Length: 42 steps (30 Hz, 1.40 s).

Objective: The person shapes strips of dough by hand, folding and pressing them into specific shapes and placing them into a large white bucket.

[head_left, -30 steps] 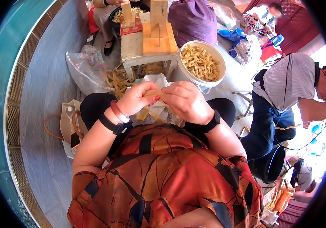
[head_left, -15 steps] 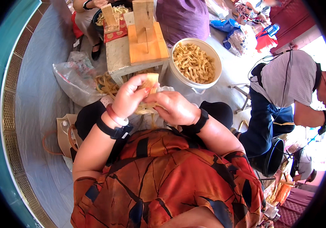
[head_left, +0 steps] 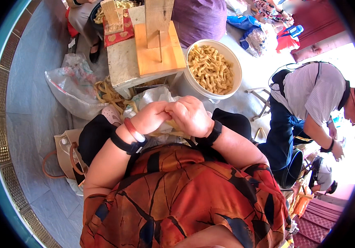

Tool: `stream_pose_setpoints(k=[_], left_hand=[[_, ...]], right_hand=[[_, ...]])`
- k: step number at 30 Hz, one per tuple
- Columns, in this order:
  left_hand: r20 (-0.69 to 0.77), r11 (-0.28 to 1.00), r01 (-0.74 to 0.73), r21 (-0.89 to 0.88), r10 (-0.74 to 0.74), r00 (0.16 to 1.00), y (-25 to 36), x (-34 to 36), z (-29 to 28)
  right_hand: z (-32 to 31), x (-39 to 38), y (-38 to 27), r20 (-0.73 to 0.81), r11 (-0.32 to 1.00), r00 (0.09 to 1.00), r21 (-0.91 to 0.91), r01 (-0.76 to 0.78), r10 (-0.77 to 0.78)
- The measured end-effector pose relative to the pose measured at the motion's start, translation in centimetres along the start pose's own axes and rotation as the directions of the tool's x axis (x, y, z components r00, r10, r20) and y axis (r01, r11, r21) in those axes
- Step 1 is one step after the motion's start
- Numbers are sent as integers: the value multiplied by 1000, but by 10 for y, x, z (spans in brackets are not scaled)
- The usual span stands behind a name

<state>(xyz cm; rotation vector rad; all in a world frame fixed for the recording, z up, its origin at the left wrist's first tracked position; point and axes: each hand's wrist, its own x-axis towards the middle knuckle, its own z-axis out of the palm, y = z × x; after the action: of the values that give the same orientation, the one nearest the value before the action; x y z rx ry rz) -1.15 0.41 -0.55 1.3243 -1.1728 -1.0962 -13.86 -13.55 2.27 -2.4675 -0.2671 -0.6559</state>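
Over my lap, my left hand point(head_left: 149, 118) and my right hand point(head_left: 192, 118) are pressed together with their fingers curled in. Between them a bit of a pale yellow strip point(head_left: 172, 123) shows; the rest of it is hidden by my fingers. More yellowish strips and crumpled clear plastic point(head_left: 154, 96) lie just beneath and beyond the hands. Ahead to the right stands a white bucket point(head_left: 238, 78), filled with short knotted yellow pieces point(head_left: 210, 70). A wooden stand point(head_left: 150, 62), a flat base with an upright board and a thin rod, rests on a low table point(head_left: 121, 70) ahead.
Left of the table, a plastic bag point(head_left: 72, 91) lies by loose strips point(head_left: 108, 91). A beige handbag point(head_left: 66, 155) sits by my left knee. A person in a striped shirt point(head_left: 309, 82) bends at the right, near a black bucket point(head_left: 293, 169). A purple sack point(head_left: 200, 20) is behind the white bucket.
My hands have come together and lowered slightly toward me; the broad pale piece that stuck up from my left hand is now mostly hidden. The person at right has an arm reaching out.
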Motion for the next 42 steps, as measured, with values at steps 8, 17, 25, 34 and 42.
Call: stream_pose_setpoints(k=[8, 17, 25, 34, 42], left_hand=[[-4, 829, 41, -557, -52, 999, -3, 4, -3], [-226, 658, -278, 699, 573, 788, 17, 4, 3], [-130, 586, 8, -810, -193, 973, -12, 7, 1], [-252, 678, -140, -721, -69, 965, -24, 9, 3], [-420, 914, -88, -395, -94, 903, -4, 6, 10]], right_hand=[[4, 8, 3, 23, 574, 764, 645, -504, 645], [-11, 13, 12, 403, 46, 630, 819, -572, 664], [-3, 20, -2, -116, 977, 976, -87, -194, 183], [-11, 13, 1, -39, 973, 973, -11, -230, 229], [-13, 15, -1, 196, 631, 725, 380, -677, 660]])
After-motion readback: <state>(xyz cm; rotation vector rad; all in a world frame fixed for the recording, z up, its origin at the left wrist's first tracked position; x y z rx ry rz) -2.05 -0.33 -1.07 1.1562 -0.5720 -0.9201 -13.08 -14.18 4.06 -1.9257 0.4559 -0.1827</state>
